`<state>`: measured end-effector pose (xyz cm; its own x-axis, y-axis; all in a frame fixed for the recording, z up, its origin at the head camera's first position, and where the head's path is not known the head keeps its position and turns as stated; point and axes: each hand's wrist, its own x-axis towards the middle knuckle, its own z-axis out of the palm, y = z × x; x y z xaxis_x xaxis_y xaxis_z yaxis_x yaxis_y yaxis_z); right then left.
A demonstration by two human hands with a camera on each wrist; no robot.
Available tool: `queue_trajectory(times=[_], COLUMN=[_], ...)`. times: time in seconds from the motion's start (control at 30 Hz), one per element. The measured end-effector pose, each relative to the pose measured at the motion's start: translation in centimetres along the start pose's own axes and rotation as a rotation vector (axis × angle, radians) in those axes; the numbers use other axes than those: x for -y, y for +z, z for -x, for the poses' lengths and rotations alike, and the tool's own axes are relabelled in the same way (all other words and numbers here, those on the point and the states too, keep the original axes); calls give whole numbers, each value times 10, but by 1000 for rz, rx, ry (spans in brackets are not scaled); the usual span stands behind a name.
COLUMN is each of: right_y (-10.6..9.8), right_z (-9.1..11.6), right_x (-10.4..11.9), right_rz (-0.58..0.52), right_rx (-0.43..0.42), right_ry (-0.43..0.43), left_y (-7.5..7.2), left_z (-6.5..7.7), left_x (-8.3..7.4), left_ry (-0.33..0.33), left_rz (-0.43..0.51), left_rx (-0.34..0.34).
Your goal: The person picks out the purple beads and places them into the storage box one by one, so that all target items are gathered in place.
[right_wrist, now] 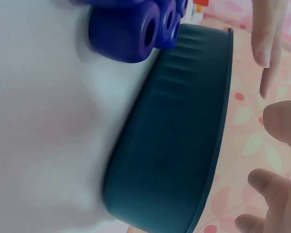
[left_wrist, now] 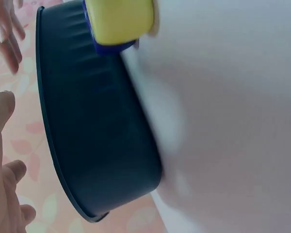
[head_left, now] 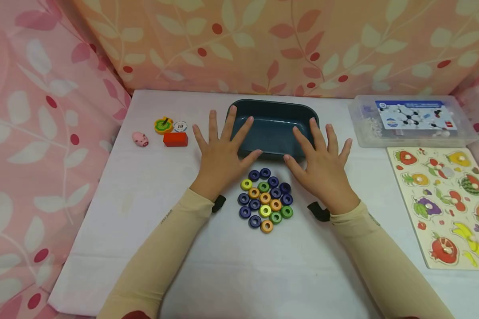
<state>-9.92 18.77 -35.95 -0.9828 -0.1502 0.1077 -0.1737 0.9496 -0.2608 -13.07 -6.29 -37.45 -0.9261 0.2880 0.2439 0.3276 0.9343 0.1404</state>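
A dark teal rectangular bin (head_left: 274, 141) stands at the back middle of the white table. My left hand (head_left: 222, 161), fingers spread, is held over its left front corner in the head view. Likewise spread and holding nothing, my right hand (head_left: 326, 173) is at the bin's right front corner. Between my wrists, several ring-shaped beads lie in a flat cluster: dark blue, green, yellow and orange (head_left: 269, 229). In the left wrist view a yellow bead (left_wrist: 122, 22) shows close up before the bin's wall; the right wrist view has blue beads (right_wrist: 117, 35) there.
At the left lie a pink pig figure (head_left: 140, 139), a red block (head_left: 175, 140), a green-and-orange tree piece (head_left: 163, 125) and a chip marked 10 (head_left: 181, 126). To the right are a clear plastic case (head_left: 367, 137) and a fruit puzzle board (head_left: 415, 230). Patterned curtains surround the table.
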Motion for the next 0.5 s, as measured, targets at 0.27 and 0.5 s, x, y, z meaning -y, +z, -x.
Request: queue_trajectory(times=[0.27,0.5], right_y=[-2,-2], right_z=[14,35], right_x=[-3,-9], right_rz=[-73,-269], right_rx=[-14,71], right_ry=[-31,-115], left_y=[-2,-7], left_z=[-10,-32], left_x=[10,18], left_ry=[-61,-172], left_rz=[53,186], left_rx=[42,273])
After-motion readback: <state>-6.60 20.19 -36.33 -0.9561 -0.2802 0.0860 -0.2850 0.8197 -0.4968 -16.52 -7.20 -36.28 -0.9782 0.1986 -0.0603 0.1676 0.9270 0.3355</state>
